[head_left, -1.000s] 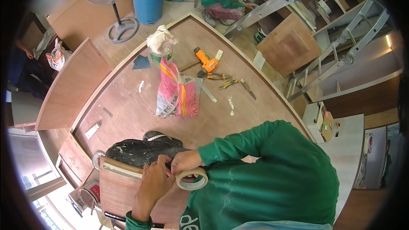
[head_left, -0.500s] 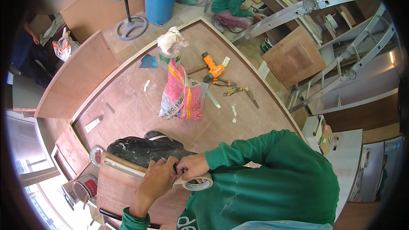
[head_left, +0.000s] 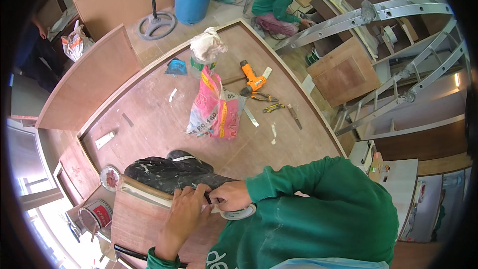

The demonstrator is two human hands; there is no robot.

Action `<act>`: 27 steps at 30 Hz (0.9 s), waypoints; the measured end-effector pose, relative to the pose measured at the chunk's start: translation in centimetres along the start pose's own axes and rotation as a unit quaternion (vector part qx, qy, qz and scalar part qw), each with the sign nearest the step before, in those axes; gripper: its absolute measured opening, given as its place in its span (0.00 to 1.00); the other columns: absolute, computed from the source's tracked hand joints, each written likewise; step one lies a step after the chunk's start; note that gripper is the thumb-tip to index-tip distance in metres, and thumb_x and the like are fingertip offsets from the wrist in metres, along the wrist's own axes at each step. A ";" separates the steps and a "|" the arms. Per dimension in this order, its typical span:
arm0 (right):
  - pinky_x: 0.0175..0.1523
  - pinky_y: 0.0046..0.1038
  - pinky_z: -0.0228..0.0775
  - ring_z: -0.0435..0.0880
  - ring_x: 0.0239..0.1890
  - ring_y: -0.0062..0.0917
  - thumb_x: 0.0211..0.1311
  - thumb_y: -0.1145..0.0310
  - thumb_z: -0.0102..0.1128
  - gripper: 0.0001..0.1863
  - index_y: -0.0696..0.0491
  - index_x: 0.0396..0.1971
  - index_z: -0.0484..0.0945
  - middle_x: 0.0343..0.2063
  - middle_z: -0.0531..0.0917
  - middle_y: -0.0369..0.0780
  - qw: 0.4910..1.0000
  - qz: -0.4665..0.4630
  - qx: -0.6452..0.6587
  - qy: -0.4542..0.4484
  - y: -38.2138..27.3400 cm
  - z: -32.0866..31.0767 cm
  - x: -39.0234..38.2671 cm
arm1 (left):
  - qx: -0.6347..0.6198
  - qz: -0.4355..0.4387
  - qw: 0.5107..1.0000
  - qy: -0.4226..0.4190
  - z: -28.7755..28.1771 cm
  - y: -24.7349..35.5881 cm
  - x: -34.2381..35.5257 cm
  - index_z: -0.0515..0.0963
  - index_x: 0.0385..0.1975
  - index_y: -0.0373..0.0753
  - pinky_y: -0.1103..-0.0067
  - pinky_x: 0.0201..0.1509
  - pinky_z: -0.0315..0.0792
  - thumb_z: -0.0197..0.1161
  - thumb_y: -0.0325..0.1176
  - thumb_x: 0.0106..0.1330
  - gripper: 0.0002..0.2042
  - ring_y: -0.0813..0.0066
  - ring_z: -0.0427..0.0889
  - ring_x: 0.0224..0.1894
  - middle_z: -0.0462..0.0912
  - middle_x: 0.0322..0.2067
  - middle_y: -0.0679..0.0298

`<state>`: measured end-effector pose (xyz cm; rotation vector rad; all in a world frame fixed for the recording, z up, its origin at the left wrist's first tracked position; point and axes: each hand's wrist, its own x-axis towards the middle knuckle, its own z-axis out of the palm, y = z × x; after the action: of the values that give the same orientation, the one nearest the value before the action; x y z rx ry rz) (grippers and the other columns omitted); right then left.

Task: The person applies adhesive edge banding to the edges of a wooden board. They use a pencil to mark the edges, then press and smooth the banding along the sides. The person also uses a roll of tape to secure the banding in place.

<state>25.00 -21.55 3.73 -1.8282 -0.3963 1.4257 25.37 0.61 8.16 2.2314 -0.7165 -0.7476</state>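
Observation:
A roll of cream masking tape hangs under my right hand, whose fingers are curled and closed at the tape beside it. Close by on the left, my left hand has its fingers pinched around the short stretch of tape that runs to the roll. A small dark object shows between my two hands, too covered to name. Both hands are over a wooden panel, which has a pale strip along its far edge. My dark trousers, spotted with white, are just beyond the panel.
A pink and white bag stands on a large rimmed board ahead, near a cloth-topped jar. Right of it lie an orange power tool, pliers and a cutter. A metal ladder and crouching co-worker are beyond.
My hands stay together at the tape. The roll has tipped and slid slightly right, so its hole shows less. The whole view has shifted a little.

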 end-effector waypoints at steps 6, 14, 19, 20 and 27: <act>0.45 0.48 0.77 0.88 0.37 0.48 0.68 0.65 0.59 0.11 0.58 0.40 0.81 0.32 0.87 0.50 0.997 -0.041 -0.025 0.058 -0.1 0.8 0.0 | 0.075 0.000 0.997 0.012 -0.5 -0.2 0.1 0.85 0.43 0.40 0.60 0.56 0.69 0.77 0.40 0.59 0.16 0.57 0.82 0.49 0.87 0.37 0.59; 0.46 0.47 0.78 0.89 0.39 0.49 0.64 0.68 0.59 0.11 0.59 0.39 0.82 0.31 0.88 0.49 0.994 -0.056 0.003 0.089 -0.3 1.1 0.2 | 0.033 0.030 0.998 -0.033 -0.6 -1.0 0.3 0.89 0.34 0.40 0.58 0.56 0.69 0.71 0.36 0.62 0.07 0.57 0.82 0.48 0.88 0.35 0.59; 0.45 0.49 0.77 0.88 0.39 0.50 0.64 0.68 0.59 0.10 0.59 0.38 0.82 0.31 0.87 0.50 0.995 -0.052 -0.008 0.087 -1.0 0.6 -0.1 | 0.008 0.057 0.998 -0.025 -1.0 -1.3 0.4 0.89 0.34 0.42 0.58 0.54 0.68 0.69 0.33 0.62 0.05 0.56 0.82 0.46 0.88 0.34 0.60; 0.44 0.49 0.76 0.88 0.39 0.51 0.64 0.69 0.59 0.10 0.59 0.38 0.82 0.31 0.87 0.50 0.995 -0.052 -0.009 0.086 -0.9 0.7 -0.1 | 0.000 0.055 0.998 -0.027 -1.1 -1.3 0.5 0.89 0.34 0.42 0.58 0.55 0.68 0.69 0.32 0.62 0.05 0.56 0.82 0.46 0.88 0.33 0.61; 0.44 0.54 0.73 0.84 0.41 0.57 0.69 0.68 0.57 0.09 0.59 0.36 0.77 0.35 0.85 0.54 0.975 -0.081 -0.035 0.203 -2.4 1.6 -1.1 | -0.034 0.005 0.999 0.018 -0.2 -1.1 0.4 0.86 0.27 0.39 0.58 0.52 0.69 0.68 0.32 0.62 0.05 0.54 0.82 0.42 0.87 0.30 0.59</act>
<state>23.65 -20.15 6.10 -2.0353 -0.3777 0.9074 26.07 1.11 7.36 2.1727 -0.6740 -0.7142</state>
